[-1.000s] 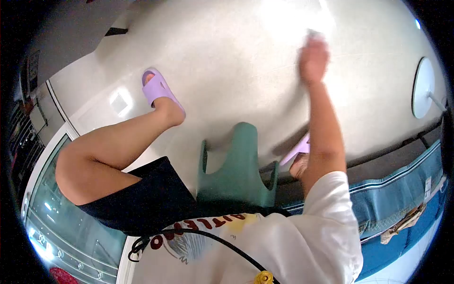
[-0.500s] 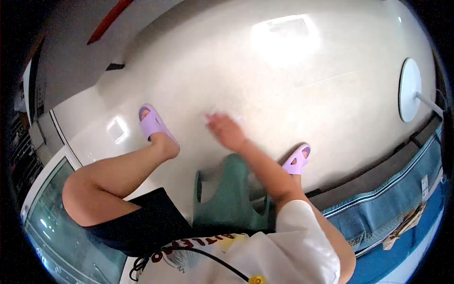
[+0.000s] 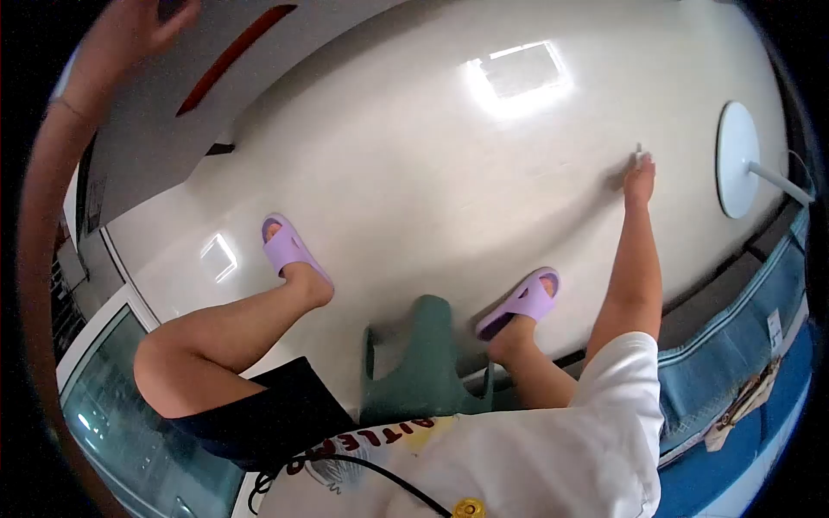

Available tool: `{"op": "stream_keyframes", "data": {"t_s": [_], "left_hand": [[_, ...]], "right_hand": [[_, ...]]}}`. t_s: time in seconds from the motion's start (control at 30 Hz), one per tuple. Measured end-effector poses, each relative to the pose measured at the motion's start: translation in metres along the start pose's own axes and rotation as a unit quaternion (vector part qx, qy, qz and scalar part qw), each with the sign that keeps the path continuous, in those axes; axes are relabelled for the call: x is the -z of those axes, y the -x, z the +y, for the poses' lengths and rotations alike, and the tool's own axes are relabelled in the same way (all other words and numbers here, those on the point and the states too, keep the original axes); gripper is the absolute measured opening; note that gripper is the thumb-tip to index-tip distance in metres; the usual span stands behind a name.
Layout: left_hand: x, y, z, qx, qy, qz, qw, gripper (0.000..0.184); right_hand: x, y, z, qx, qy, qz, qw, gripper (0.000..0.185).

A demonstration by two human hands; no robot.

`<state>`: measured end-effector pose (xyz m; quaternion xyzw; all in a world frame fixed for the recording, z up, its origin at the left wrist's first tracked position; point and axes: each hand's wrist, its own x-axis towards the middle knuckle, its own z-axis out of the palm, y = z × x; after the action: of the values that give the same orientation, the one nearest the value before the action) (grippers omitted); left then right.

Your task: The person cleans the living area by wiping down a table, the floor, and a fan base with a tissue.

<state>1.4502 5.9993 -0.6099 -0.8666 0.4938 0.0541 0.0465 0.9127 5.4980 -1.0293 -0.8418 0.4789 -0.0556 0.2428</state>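
Observation:
My right hand (image 3: 639,184) is stretched out to the right over the pale floor (image 3: 414,173). Its fingers are closed around a small white object (image 3: 640,157) with a thin tip; its kind is too small to make out. At the upper left edge, my left hand (image 3: 129,33) is raised near a grey panel (image 3: 164,112) with a red strip (image 3: 233,60). Its thumb stands apart, while the other fingertips are cut off by the frame. I cannot tell whether it touches the panel.
A green plastic stool (image 3: 410,371) is under me, between my feet in purple slippers (image 3: 289,246). On the right are a white round base (image 3: 737,160) with a pole and a blue fabric-covered piece (image 3: 717,367). A glass-fronted cabinet (image 3: 129,388) stands at the lower left.
My right hand has swung from the middle of the floor far to the right. My left arm has come into view at the upper left. My right foot has shifted slightly left.

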Motion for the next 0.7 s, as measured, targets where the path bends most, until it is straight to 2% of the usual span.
{"op": "stream_keyframes", "data": {"t_s": [0.03,0.07,0.1,0.17,0.2,0.23,0.3,0.33,0.4,0.5,0.6,0.63,0.7], "left_hand": [[0.005,-0.007,0.030,-0.108,-0.184,0.101,0.972,0.051],[0.010,-0.009,0.052,-0.209,-0.357,0.203,0.888,0.049],[0.010,-0.003,0.062,-0.213,-0.349,0.218,0.886,0.049],[0.006,0.002,0.070,-0.199,-0.255,0.164,0.932,0.062],[-0.008,0.008,0.063,-0.157,-0.292,0.117,0.936,0.066],[-0.018,0.015,0.064,-0.167,-0.288,0.133,0.934,0.066],[-0.018,0.020,0.070,-0.143,-0.297,0.092,0.940,0.069],[-0.016,0.021,0.070,-0.138,-0.295,0.087,0.942,0.069],[-0.012,0.024,0.070,-0.135,-0.283,0.081,0.946,0.069],[-0.004,0.015,0.074,-0.156,-0.269,0.092,0.946,0.066],[-0.001,0.008,0.069,-0.191,-0.275,0.095,0.938,0.064],[-0.002,0.008,0.069,-0.190,-0.276,0.093,0.937,0.063],[0.000,0.015,0.065,-0.199,-0.273,0.088,0.937,0.060]], "right_hand": [[0.009,-0.008,0.001,-0.003,0.007,0.006,1.000,0.050],[0.027,-0.011,-0.012,-0.005,-0.067,0.026,0.997,0.049],[0.052,-0.006,-0.024,-0.006,-0.138,0.050,0.989,0.048],[0.102,0.010,-0.096,-0.006,-0.118,0.043,0.992,0.047],[0.119,0.018,-0.103,0.016,-0.136,0.030,0.990,0.046],[0.128,0.029,-0.104,0.039,-0.156,0.016,0.987,0.045],[0.152,0.063,-0.108,0.030,-0.159,0.027,0.986,0.045],[0.151,0.079,-0.087,0.061,-0.072,0.079,0.992,0.045],[0.143,0.134,-0.061,-0.023,-0.095,0.116,0.988,0.048],[0.109,0.238,-0.015,-0.168,-0.218,0.185,0.944,0.047],[0.059,0.324,0.001,-0.345,-0.361,0.269,0.824,0.048],[0.032,0.336,0.014,-0.360,-0.362,0.271,0.816,0.048],[-0.020,0.356,0.050,-0.458,-0.244,0.320,0.793,0.054]]}}
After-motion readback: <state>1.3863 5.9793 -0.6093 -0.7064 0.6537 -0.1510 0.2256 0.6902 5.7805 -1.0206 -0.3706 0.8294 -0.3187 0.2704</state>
